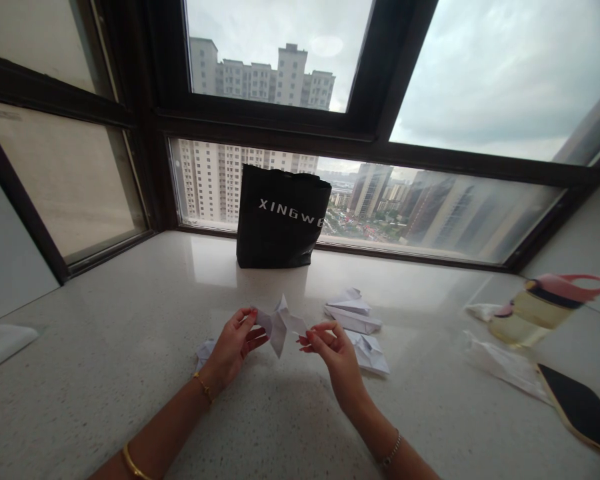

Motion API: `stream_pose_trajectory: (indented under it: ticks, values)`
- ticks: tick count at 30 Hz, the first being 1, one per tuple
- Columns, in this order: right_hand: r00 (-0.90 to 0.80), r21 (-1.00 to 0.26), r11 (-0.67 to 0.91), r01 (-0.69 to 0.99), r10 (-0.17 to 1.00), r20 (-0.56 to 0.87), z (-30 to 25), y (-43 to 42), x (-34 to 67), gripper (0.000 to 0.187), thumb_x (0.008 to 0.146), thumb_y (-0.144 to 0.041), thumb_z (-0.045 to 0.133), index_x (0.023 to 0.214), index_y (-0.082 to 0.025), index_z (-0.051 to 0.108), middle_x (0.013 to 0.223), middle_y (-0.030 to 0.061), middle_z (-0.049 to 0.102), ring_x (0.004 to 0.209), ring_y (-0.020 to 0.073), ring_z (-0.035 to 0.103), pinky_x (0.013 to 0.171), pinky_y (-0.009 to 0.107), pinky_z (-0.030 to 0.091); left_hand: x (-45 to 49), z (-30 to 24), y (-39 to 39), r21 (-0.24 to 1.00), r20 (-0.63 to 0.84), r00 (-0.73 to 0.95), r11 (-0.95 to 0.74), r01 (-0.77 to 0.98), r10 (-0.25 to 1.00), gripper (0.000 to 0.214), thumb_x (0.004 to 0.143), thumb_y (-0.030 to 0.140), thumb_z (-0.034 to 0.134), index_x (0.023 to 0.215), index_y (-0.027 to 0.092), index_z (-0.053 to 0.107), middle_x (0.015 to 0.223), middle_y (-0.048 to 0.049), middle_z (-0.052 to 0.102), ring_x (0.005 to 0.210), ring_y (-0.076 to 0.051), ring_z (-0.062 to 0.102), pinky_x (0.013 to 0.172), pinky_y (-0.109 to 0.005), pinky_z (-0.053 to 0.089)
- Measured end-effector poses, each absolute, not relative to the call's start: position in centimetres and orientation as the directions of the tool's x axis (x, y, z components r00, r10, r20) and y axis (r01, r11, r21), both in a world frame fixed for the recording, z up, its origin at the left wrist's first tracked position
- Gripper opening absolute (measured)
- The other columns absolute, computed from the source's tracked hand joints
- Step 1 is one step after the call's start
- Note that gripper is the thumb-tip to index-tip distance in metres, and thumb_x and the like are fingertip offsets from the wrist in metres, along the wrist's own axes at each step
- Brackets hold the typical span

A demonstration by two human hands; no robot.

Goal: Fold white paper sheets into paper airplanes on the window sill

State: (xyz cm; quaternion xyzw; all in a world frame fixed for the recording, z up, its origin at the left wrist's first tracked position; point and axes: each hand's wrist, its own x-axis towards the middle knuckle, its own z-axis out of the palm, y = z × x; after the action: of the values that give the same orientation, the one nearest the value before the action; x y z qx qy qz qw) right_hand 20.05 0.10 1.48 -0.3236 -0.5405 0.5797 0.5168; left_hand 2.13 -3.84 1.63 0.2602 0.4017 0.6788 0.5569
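Observation:
A white folded-paper pinwheel point(279, 325) with pointed arms is held up above the speckled white counter point(280, 427). My left hand point(237, 343) pinches its left arm between thumb and index finger, the other fingers loosely curled below. On the other side my right hand point(336, 353) pinches the tip of the right arm. Behind my left wrist another folded white paper point(205, 353) lies partly hidden. Just beyond my right hand is a folded paper piece point(369, 352), and farther back lie more folded papers, shaped like a paper plane point(354, 312).
A black bag point(283, 220) with white lettering stands by the window. At right are a yellowish bottle with a pink lid point(545, 310), a crumpled clear wrapper point(505, 363) and a dark phone point(583, 407). A white object point(5, 347) lies at the left edge.

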Motion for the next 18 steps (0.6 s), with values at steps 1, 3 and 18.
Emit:
stream_pose_trajectory:
  ticks: [1,3,18]
  values:
    - [-0.279,-0.959,0.118,-0.258,0.941,0.191,1.6,0.0,20.0,0.034,0.061,-0.043,0.071,0.073,-0.018,0.051,0.063,0.0014,0.064,0.064,0.0185,0.063,0.059,0.031,0.050,2.1,1.5,-3.8,0.841,-0.098,-0.253,-0.056,-0.538,0.962,0.023,0.070,0.029,0.067,0.082,0.019,0.051,0.079,0.0005,0.061,0.064,-0.012,0.062,0.065,-0.026,0.050]
    - [-0.330,-0.958,0.110,-0.264,0.923,0.197,1.6,-0.2,19.8,0.033,0.062,-0.042,0.070,0.077,-0.018,0.053,0.063,0.0006,0.063,0.064,0.0177,0.062,0.058,0.030,0.050,2.2,1.4,-3.8,0.861,-0.099,-0.259,-0.048,-0.507,0.961,0.026,0.070,0.034,0.066,0.083,0.020,0.048,0.078,0.0014,0.060,0.063,-0.011,0.061,0.060,-0.023,0.050]
    - [-0.643,-0.923,0.372,0.103,0.732,0.223,1.8,-1.2,20.1,0.024,0.075,-0.041,0.057,0.078,-0.018,0.064,0.068,0.0022,0.062,0.065,0.0146,0.053,0.062,0.027,0.041,2.3,1.1,-3.7,0.858,-0.121,-0.206,-0.002,-0.514,0.971,0.016,0.078,0.025,0.058,0.089,0.018,0.049,0.090,-0.0044,0.062,0.075,-0.014,0.063,0.069,-0.025,0.051]
